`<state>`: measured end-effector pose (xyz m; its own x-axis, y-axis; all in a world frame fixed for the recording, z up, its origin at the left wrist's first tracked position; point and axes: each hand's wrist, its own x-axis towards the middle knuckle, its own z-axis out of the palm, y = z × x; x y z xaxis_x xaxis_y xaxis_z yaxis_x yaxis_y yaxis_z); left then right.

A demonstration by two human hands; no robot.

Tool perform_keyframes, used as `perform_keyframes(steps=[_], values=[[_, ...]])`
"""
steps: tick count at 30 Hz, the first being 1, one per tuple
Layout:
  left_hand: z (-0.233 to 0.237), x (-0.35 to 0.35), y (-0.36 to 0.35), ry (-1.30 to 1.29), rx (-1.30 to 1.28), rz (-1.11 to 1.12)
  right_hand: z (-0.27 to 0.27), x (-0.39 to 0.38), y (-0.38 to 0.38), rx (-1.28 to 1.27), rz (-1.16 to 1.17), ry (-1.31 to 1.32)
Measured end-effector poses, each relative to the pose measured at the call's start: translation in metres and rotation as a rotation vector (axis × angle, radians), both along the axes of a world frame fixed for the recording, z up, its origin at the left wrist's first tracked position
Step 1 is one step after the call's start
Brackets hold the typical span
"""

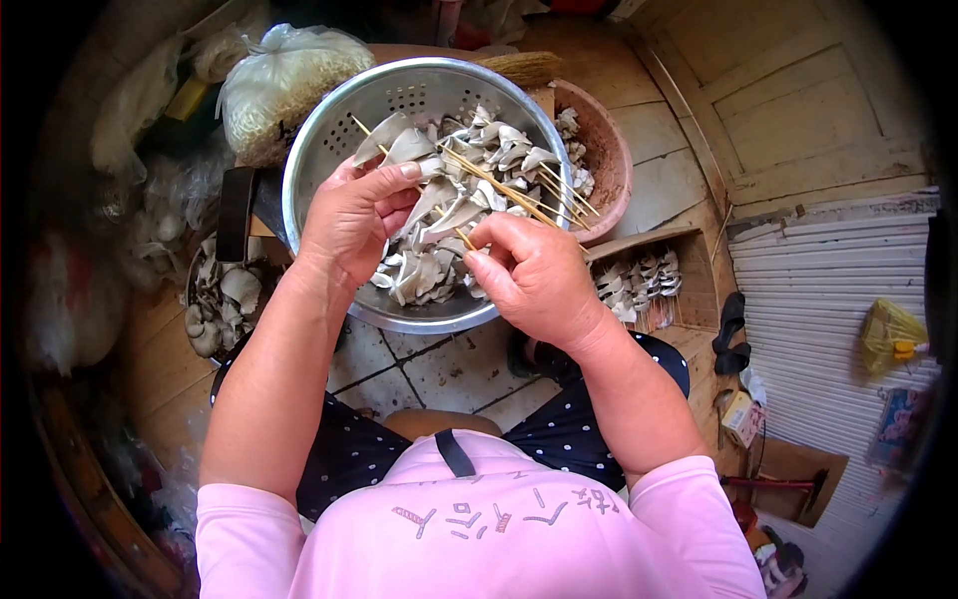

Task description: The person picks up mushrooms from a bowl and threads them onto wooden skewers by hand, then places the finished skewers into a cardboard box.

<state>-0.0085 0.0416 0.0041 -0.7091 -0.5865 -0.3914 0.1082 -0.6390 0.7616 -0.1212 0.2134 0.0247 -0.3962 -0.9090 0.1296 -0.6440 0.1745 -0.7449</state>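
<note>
A large metal colander holds torn grey mushroom pieces. Above it, my left hand pinches mushroom pieces that sit on a thin wooden skewer, whose tip sticks out at the upper left. My right hand is closed, with thumb and forefinger on the lower end of a skewer. Several bare skewers lie across the mushrooms and reach over the colander's right side, just above my right hand.
Behind the colander's right rim stands a pink basin with mushroom scraps. A cardboard box at the right holds skewered mushrooms. More mushrooms are at the left. A filled plastic bag sits at the upper left.
</note>
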Motion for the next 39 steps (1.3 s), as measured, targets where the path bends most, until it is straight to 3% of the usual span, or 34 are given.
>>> perform_keyframes(steps=[20, 26, 39], values=[[0.002, -0.005, 0.004, 0.0, 0.021, 0.095, 0.006, -0.007, -0.004, 0.041, -0.021, 0.086], [0.012, -0.003, -0.003, -0.1, -0.03, 0.113, 0.008, -0.055, -0.005, 0.018, -0.197, 0.051], [0.013, -0.001, -0.005, -0.109, -0.025, 0.086, -0.022, -0.116, -0.018, 0.291, -0.257, 0.179]])
